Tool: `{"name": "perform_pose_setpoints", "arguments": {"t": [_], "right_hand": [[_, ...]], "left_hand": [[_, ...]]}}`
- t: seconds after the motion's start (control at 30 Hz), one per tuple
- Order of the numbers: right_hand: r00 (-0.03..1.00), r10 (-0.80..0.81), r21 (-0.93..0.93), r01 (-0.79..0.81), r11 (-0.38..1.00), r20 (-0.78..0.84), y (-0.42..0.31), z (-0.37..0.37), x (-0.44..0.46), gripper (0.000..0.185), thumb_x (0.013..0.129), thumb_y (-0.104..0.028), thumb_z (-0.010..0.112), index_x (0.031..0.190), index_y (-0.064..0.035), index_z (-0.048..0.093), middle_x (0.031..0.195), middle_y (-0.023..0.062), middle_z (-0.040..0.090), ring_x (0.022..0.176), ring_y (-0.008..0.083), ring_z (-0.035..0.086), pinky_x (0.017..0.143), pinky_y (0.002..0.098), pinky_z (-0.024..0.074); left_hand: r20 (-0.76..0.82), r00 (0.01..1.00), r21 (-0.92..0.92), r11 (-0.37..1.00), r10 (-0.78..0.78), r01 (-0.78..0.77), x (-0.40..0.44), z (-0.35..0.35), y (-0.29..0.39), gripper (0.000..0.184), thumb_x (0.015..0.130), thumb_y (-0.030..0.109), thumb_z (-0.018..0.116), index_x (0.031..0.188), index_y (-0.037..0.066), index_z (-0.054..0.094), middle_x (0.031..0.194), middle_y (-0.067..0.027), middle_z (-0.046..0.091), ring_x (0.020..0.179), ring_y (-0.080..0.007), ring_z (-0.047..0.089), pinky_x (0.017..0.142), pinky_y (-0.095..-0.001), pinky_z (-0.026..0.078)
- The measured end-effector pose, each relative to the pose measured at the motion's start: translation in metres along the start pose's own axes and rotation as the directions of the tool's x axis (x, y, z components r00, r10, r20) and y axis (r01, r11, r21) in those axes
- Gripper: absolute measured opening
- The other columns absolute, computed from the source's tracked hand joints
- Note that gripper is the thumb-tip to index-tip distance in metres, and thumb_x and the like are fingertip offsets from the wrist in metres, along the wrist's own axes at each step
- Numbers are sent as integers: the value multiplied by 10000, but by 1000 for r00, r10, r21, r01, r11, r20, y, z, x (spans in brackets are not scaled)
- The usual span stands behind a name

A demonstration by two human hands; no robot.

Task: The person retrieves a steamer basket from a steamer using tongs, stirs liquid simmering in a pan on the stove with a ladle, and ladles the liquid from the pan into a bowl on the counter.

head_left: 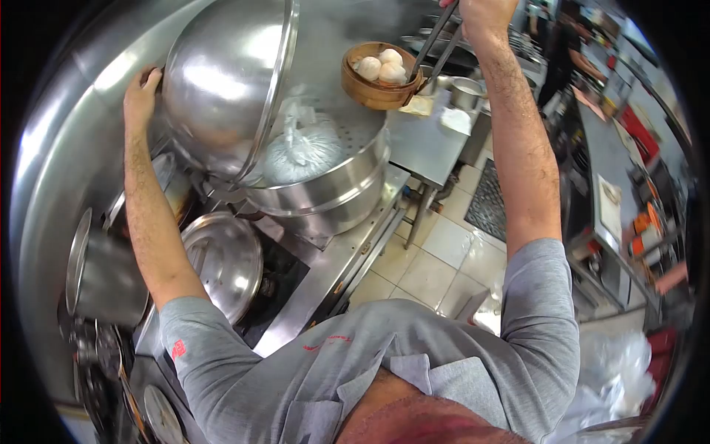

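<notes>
In the head view, the basket (380, 96), with dumplings (391, 72) in it, is held in the air over the pot's (333, 198) far right side. It is gripped at its right side by tongs (436, 43), which are clasped in the right hand (488, 16), partly cut off at the top. With support seen on one side only, the basket could be tipped by a slip or twist, and dumplings could be spilled over its low rim.

A tied bag (302, 154) is held in the pot and could be snagged or torn if struck by the tongs. The lid (218, 81) is tilted up at the left, its outer side gripped by the left hand (140, 100); were that grip loosened, the bag could be hit. Skin could be scalded by steam.

Open room is left between lid and basket; at the right, movement is bounded by the table (418, 152).
</notes>
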State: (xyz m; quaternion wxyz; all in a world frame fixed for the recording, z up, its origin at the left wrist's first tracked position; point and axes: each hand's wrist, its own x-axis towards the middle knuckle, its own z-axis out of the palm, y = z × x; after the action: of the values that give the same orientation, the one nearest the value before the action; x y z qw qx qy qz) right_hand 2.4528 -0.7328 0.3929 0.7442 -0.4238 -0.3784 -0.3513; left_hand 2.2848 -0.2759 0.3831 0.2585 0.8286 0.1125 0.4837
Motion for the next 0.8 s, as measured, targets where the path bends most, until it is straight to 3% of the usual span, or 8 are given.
{"name": "perform_pose_setpoints", "arguments": {"t": [0.23,0.47,0.5,0.57,0.6,0.63,0.67,0.8], "right_hand": [[1000,-5,-456,3,890,-3,-140,-74,-68,116,796,-92,567,697,-43,531,549,64,536,407,146,505,366,251,383],[923,-153,-723,-165,671,-353,-297,-117,-214,168,780,-121,656,690,-19,558,504,12,522,417,94,511,386,222,390],[904,-186,-760,-197,620,-386,-323,-119,-236,168,780,-121,656,690,-19,558,504,12,522,417,94,511,386,222,390],[819,-283,-794,-301,528,-498,-402,-115,-302,173,778,-117,662,695,-11,553,513,17,522,418,96,513,384,228,395],[799,-296,-792,-329,514,-524,-430,-109,-324,179,780,-113,667,696,-13,545,514,19,521,420,95,513,381,231,398],[770,-350,-811,-350,468,-534,-455,-105,-345,179,780,-113,667,696,-13,545,514,19,521,420,95,513,381,231,398],[744,-404,-835,-382,397,-533,-476,-103,-367,181,780,-112,667,694,-15,541,511,18,518,418,92,511,379,233,398],[610,-606,-845,-486,223,-511,-572,-59,-445,167,790,-92,643,685,-27,531,494,20,506,411,97,503,384,239,387]], "left_hand": [[218,951,227,936,220,-269,7,81,40,450,816,366,536,1156,73,552,1109,-137,598,1059,-274,550,889,-355,415],[548,689,192,730,474,-656,37,218,13,451,823,352,470,1109,9,531,1126,-240,544,1076,-392,498,876,-450,398],[613,718,295,747,331,-596,15,202,41,436,832,319,456,1077,-32,539,1102,-264,545,1060,-415,495,875,-451,395],[759,489,123,642,430,-756,118,308,-45,396,838,276,457,985,-77,559,1031,-291,560,982,-440,515,825,-466,406],[680,639,-75,902,358,-426,63,270,-22,390,835,283,482,1005,-55,575,1015,-245,577,962,-374,530,829,-431,416],[574,773,-509,857,271,78,-3,222,12,386,833,291,506,1024,-34,590,999,-199,593,943,-308,546,832,-397,426],[452,874,-782,549,177,293,-77,167,56,384,830,299,531,1044,-12,605,984,-154,610,923,-243,562,836,-362,436],[169,782,-882,447,600,-152,-135,208,91,350,812,277,551,1045,25,619,1022,-127,585,948,-224,532,853,-374,421]]}}
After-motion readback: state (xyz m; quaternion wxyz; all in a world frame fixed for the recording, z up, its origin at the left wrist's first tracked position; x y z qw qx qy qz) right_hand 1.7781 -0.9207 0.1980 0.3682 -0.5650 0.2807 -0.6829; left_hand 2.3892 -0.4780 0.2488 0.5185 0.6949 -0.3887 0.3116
